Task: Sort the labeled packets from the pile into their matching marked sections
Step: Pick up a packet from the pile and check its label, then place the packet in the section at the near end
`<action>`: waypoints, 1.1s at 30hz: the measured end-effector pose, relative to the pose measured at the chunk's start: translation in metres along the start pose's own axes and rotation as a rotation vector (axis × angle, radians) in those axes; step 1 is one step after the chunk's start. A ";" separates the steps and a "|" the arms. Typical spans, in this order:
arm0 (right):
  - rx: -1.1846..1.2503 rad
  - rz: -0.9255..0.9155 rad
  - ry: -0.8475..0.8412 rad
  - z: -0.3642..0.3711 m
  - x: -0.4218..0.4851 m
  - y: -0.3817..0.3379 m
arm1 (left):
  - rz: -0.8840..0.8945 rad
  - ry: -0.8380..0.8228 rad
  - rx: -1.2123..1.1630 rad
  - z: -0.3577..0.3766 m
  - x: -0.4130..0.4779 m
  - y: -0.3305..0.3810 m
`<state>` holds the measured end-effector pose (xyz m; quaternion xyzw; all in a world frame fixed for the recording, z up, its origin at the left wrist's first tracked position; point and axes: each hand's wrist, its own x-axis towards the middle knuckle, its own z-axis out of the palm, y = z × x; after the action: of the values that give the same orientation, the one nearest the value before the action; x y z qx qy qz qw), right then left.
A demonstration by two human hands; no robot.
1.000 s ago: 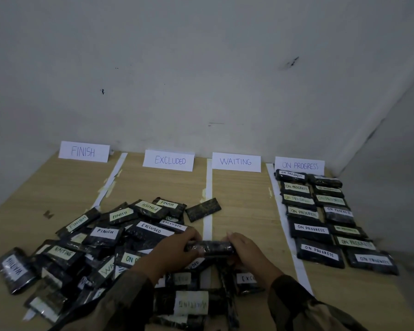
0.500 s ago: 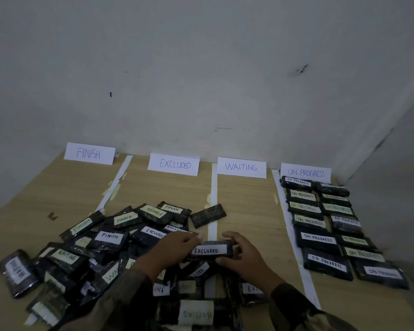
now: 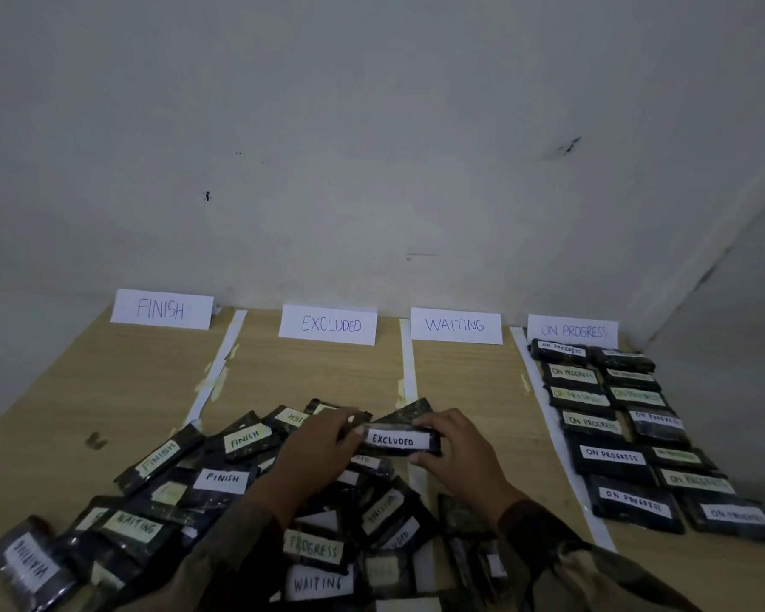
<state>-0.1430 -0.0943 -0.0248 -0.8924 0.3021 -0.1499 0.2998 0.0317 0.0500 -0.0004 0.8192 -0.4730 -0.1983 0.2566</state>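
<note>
Above the pile [image 3: 221, 479], left hand [image 3: 323, 448] and right hand [image 3: 456, 454] pinch the EXCLUDED packet [image 3: 398, 440], label now turned upward.

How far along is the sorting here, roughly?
Done: two neat columns of ON PROGRESS packets lie under their sign. In hand: the left hand and right hand hold an EXCLUDED packet between them. Left: the pile of FINISH, WAITING and other packets; the other three sections show no sorted rows.
</note>
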 end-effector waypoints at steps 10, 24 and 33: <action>-0.264 0.123 0.057 0.022 0.069 -0.006 | 0.020 0.007 0.283 -0.008 0.036 -0.055; -0.063 0.195 -0.065 0.069 0.203 0.023 | -0.113 -0.057 0.216 0.007 0.124 -0.095; -0.065 0.187 -0.078 0.081 0.231 0.043 | -0.150 -0.063 0.282 0.015 0.149 -0.114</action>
<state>0.0522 -0.2312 -0.0946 -0.8747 0.3769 -0.0766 0.2950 0.1704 -0.0362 -0.0936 0.8735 -0.4414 -0.1744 0.1086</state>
